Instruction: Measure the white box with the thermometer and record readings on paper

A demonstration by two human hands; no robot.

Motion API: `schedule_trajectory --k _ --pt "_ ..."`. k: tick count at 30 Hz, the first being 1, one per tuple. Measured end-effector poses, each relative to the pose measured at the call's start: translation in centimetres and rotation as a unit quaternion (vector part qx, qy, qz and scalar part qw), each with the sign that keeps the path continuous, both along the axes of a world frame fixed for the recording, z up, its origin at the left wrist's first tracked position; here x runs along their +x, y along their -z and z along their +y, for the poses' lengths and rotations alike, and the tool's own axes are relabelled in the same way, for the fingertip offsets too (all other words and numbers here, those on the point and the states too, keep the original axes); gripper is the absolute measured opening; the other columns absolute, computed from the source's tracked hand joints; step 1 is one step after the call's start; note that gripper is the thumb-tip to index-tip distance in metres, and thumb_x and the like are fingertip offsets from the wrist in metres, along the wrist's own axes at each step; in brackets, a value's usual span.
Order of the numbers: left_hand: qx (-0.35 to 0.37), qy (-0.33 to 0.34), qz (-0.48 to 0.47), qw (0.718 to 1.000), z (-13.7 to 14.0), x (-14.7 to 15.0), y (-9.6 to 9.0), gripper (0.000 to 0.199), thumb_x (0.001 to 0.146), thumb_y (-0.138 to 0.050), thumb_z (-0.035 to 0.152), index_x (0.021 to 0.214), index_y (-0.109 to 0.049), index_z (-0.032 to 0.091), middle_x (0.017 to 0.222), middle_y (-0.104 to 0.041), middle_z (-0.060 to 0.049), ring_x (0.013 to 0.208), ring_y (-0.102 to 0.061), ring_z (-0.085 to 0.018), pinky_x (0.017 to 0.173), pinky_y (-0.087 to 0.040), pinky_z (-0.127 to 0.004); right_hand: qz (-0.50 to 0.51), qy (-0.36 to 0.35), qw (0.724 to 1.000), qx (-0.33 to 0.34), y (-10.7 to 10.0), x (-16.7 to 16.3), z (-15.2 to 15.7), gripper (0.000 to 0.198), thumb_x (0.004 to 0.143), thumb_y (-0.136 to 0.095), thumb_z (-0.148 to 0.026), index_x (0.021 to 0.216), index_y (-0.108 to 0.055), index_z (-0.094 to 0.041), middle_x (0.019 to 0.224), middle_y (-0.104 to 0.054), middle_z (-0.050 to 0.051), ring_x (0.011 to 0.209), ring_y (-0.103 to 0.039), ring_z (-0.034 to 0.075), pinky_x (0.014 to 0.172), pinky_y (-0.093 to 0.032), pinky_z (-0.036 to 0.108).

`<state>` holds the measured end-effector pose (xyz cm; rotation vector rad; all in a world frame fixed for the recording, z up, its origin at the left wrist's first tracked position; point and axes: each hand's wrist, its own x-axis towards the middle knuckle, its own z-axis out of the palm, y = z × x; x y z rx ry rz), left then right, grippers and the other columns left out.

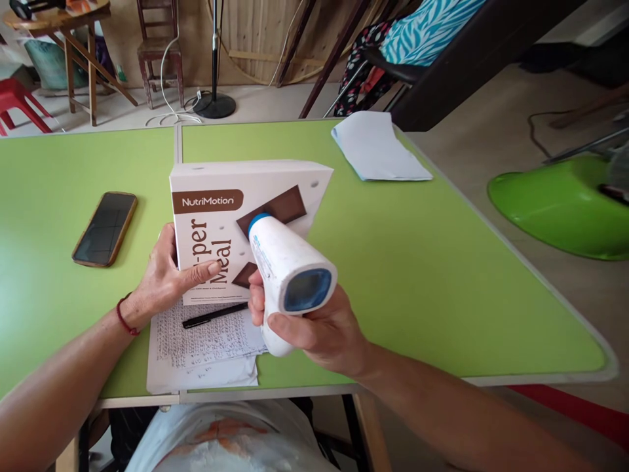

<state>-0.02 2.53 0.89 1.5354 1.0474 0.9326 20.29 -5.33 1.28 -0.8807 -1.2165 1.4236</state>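
Note:
My left hand (167,275) grips the lower left side of a white and brown NutriMotion box (206,187), thumb across its printed front. The box stands tilted over the table. In my right hand (319,328) is a white infrared thermometer (287,255), fingers wrapped round its handle. Its blue-ringed front end points at the chocolate picture on the box, and its dark screen faces me. Whether it touches the box I cannot tell. Below the box, a black pen (215,315) lies on handwritten papers (201,354).
A phone (105,229) lies on the green table (417,282) at the left. Folded white paper (381,147) is at the far right. Beyond the table are a fan stand (215,105), a wooden chair (160,49), a green chair (565,206) and a seated person (422,33).

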Motion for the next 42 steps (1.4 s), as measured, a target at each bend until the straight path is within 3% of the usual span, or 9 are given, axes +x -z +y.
schedule_trajectory --k 8,17,28,33,35,37,40,42 --pt "0.008 0.024 0.02 0.999 0.4 -0.5 -0.2 0.068 0.065 -0.084 0.047 0.115 -0.05 0.016 0.108 -0.066 -0.013 0.092 -0.066 -0.03 0.069 -0.058 -0.042 0.003 0.0 1.0 0.005 -0.1 -0.1 0.0 0.02 0.073 -0.071 -0.027 0.071 -0.052 -0.021 0.063 -0.047 -0.003 0.056 -0.05 0.013 0.051 -0.045 0.031" --pt "-0.006 0.062 0.03 0.998 0.5 -0.5 -1.1 0.069 0.066 -0.085 0.044 0.119 -0.051 0.015 0.119 -0.064 -0.016 0.103 -0.064 -0.034 0.077 -0.058 -0.046 0.01 0.004 1.0 0.006 -0.1 -0.3 -0.1 0.019 0.072 -0.072 -0.026 0.072 -0.053 -0.021 0.063 -0.05 -0.002 0.055 -0.051 0.013 0.05 -0.046 0.031" --pt "0.001 0.08 -0.007 0.997 0.6 -0.4 -1.0 0.067 0.066 -0.086 0.039 0.118 -0.052 0.015 0.118 -0.065 -0.016 0.103 -0.065 -0.033 0.078 -0.06 -0.043 -0.01 0.003 1.0 -0.018 -0.1 -0.1 -0.3 0.026 0.073 -0.075 -0.041 0.079 -0.058 -0.021 0.064 -0.052 -0.001 0.056 -0.053 0.014 0.051 -0.048 0.032" --pt "0.041 0.039 -0.061 0.997 0.9 -0.6 -1.1 0.057 0.068 -0.086 0.039 0.111 -0.056 0.016 0.114 -0.068 -0.013 0.1 -0.068 -0.031 0.079 -0.061 -0.044 -0.06 0.034 0.996 0.06 -0.6 1.7 0.2 0.03 0.075 -0.073 -0.049 0.089 -0.063 -0.024 0.07 -0.058 0.002 0.06 -0.056 0.018 0.051 -0.05 0.034" --pt "0.088 0.014 -0.091 0.992 1.6 -1.1 -1.1 0.051 0.071 -0.084 0.039 0.108 -0.057 0.016 0.115 -0.068 -0.011 0.102 -0.067 -0.03 0.086 -0.059 -0.044 -0.145 0.102 0.976 0.127 -0.7 3.4 1.1 0.027 0.077 -0.072 -0.048 0.091 -0.065 -0.026 0.077 -0.061 0.004 0.067 -0.058 0.02 0.056 -0.052 0.036" --pt "0.133 -0.017 -0.103 0.986 2.6 -1.9 -0.9 0.056 0.07 -0.086 0.037 0.113 -0.056 0.019 0.118 -0.066 -0.008 0.109 -0.065 -0.03 0.094 -0.056 -0.046 -0.277 0.162 0.929 0.185 -0.3 5.3 2.4 0.023 0.08 -0.07 -0.042 0.095 -0.066 -0.025 0.087 -0.064 0.007 0.077 -0.061 0.022 0.062 -0.054 0.037" --pt "0.144 -0.038 -0.11 0.983 3.9 -2.7 -0.2 0.073 0.066 -0.088 0.041 0.125 -0.049 0.023 0.123 -0.064 -0.005 0.116 -0.06 -0.031 0.097 -0.053 -0.049 -0.468 0.158 0.84 0.222 1.3 8.0 4.7 0.037 0.084 -0.065 -0.039 0.116 -0.064 -0.021 0.106 -0.065 0.014 0.095 -0.064 0.029 0.077 -0.056 0.045" --pt "0.135 -0.034 -0.103 0.985 4.4 -2.8 0.4 0.076 0.065 -0.087 0.046 0.126 -0.048 0.023 0.122 -0.064 -0.005 0.115 -0.06 -0.032 0.096 -0.052 -0.049 -0.544 0.141 0.796 0.225 2.7 9.2 6.0 0.041 0.087 -0.06 -0.037 0.124 -0.06 -0.02 0.107 -0.066 0.014 0.094 -0.064 0.03 0.079 -0.055 0.047"
